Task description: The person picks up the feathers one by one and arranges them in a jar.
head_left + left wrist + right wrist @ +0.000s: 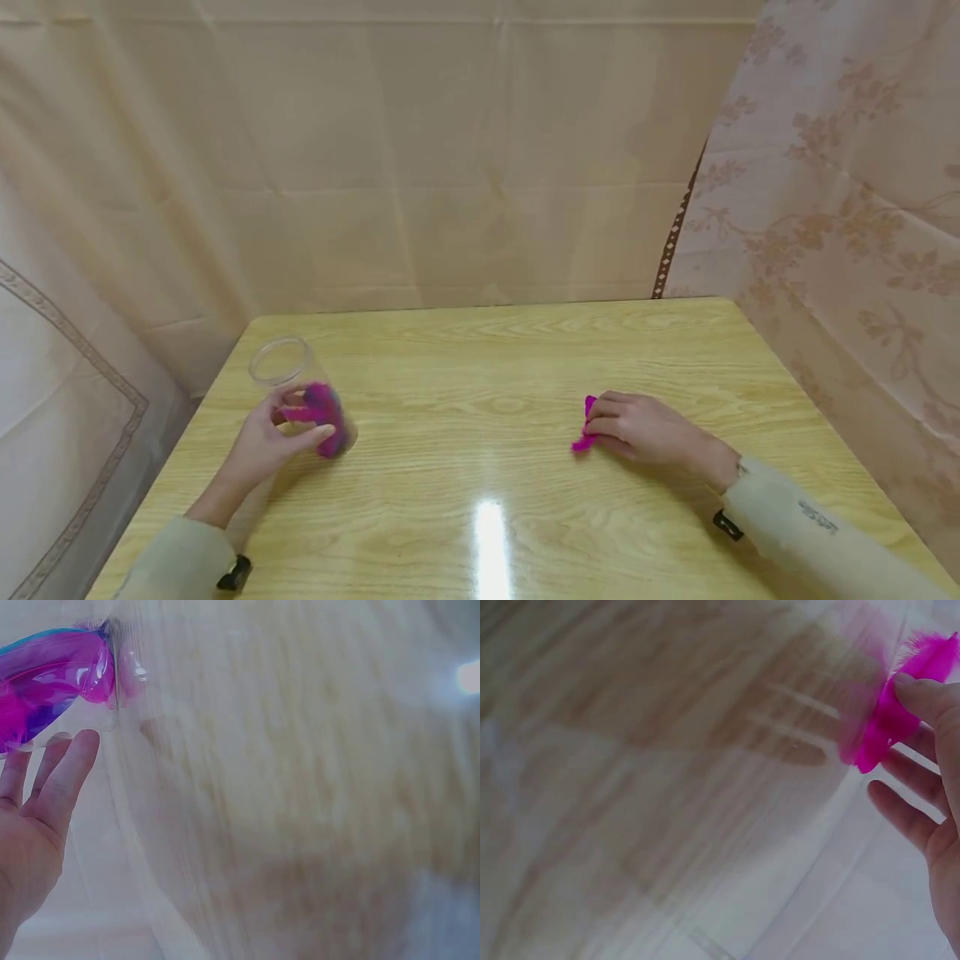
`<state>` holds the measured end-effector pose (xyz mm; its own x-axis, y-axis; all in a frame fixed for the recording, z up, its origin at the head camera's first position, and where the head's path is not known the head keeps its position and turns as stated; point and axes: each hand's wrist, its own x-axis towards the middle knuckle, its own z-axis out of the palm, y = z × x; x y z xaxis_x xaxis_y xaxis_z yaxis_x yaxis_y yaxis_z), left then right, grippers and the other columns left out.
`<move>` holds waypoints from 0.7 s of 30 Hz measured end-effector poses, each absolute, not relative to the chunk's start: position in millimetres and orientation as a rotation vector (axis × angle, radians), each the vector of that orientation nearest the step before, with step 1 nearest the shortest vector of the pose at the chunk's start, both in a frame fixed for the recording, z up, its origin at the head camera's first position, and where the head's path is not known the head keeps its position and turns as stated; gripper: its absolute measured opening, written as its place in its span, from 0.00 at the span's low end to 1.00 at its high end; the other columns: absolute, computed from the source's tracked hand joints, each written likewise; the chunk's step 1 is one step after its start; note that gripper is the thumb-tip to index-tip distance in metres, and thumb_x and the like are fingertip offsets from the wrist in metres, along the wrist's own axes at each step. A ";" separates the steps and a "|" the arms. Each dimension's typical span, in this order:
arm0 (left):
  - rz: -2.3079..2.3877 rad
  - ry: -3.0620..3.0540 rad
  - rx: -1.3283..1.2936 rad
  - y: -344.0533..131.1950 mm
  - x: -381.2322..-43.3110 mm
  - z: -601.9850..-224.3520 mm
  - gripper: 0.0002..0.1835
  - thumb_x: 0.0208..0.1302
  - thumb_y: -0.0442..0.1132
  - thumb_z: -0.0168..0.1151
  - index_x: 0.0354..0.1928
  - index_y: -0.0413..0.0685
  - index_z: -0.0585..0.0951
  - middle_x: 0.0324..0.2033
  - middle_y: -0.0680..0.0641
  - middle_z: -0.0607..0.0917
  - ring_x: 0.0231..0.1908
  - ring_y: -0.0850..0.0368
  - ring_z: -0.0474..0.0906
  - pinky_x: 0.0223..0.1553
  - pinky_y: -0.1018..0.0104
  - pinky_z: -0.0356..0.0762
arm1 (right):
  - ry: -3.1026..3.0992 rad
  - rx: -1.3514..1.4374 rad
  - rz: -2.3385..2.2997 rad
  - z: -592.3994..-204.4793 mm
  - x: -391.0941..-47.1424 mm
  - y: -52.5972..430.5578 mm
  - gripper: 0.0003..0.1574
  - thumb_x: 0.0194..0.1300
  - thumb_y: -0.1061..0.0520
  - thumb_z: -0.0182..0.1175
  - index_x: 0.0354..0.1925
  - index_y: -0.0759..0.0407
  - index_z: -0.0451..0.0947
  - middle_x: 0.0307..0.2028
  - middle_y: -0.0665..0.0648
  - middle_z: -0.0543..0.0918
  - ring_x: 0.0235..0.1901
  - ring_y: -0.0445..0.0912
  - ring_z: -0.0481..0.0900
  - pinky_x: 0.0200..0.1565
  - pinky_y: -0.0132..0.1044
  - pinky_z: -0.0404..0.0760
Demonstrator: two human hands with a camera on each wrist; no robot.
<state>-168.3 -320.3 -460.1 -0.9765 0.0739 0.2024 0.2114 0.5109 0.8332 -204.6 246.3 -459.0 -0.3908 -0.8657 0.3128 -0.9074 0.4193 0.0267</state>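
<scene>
On the left side of the table, my left hand [262, 442] grips a clear plastic jar [308, 360] around its side. The jar leans, its round rim toward the far left and its base toward the right. Bright pink, purple and blue feathers [56, 667] show through its wall. Over on the right, my right hand [645, 427] pinches a bright pink feather [896, 720] between thumb and fingers, low at the tabletop. Part of this feather is hidden behind the fingers in the head view.
The wood-grain table [450, 450] reflects a bright light near its front edge. A beige curtain [450, 167] hangs behind it, and a floral-patterned cloth [847, 208] hangs along the right. Pale cloth [60, 400] hangs at the left.
</scene>
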 end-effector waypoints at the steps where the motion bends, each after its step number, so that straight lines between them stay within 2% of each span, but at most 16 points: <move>1: -1.462 -2.605 -0.253 -320.7 -168.6 -460.5 0.36 0.59 0.35 0.76 0.67 0.42 0.70 0.49 0.37 0.78 0.40 0.56 0.81 0.34 0.66 0.82 | -2.381 1.542 0.226 -458.1 -205.1 245.6 0.10 0.60 0.60 0.72 0.41 0.52 0.86 0.41 0.48 0.84 0.44 0.46 0.82 0.47 0.43 0.83; 5: -1.434 -2.605 -0.276 -322.4 -169.8 -463.6 0.35 0.59 0.36 0.77 0.66 0.43 0.70 0.48 0.38 0.78 0.39 0.59 0.81 0.34 0.65 0.82 | -2.372 1.525 0.272 -451.1 -207.4 241.8 0.11 0.59 0.61 0.73 0.40 0.51 0.84 0.40 0.47 0.84 0.42 0.44 0.82 0.45 0.41 0.84; 10: -1.430 -2.619 -0.261 -323.4 -167.4 -465.5 0.35 0.59 0.37 0.77 0.66 0.42 0.70 0.48 0.38 0.78 0.40 0.57 0.81 0.35 0.65 0.81 | -2.441 1.489 0.480 -444.0 -209.0 233.3 0.11 0.59 0.64 0.72 0.41 0.54 0.85 0.37 0.46 0.85 0.37 0.39 0.82 0.38 0.38 0.84; 14: -1.422 -2.626 -0.264 -323.1 -166.2 -463.6 0.36 0.59 0.37 0.76 0.66 0.42 0.70 0.48 0.37 0.78 0.40 0.56 0.81 0.35 0.65 0.82 | -2.459 1.448 0.714 -438.6 -209.8 226.1 0.11 0.58 0.67 0.72 0.40 0.59 0.86 0.36 0.48 0.86 0.35 0.38 0.82 0.34 0.41 0.85; 17: -1.423 -2.624 -0.261 -322.5 -166.3 -461.7 0.35 0.60 0.38 0.76 0.66 0.42 0.70 0.48 0.37 0.78 0.40 0.55 0.81 0.34 0.65 0.82 | -2.469 1.413 0.840 -432.7 -210.7 220.0 0.12 0.58 0.69 0.72 0.41 0.60 0.84 0.37 0.50 0.87 0.35 0.39 0.84 0.35 0.39 0.86; 21: -1.432 -2.625 -0.252 -322.0 -166.3 -460.3 0.36 0.60 0.39 0.76 0.67 0.43 0.69 0.49 0.38 0.78 0.42 0.51 0.80 0.35 0.66 0.81 | -2.545 1.369 0.983 -423.0 -209.2 209.7 0.17 0.60 0.70 0.70 0.47 0.60 0.81 0.40 0.52 0.87 0.36 0.42 0.87 0.39 0.35 0.85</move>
<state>-166.3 -322.0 -460.3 -0.9760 0.0791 0.2028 0.2133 0.5330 0.8188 -209.2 209.7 -423.0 -0.5946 -0.7175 0.3628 -0.7751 0.3916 -0.4958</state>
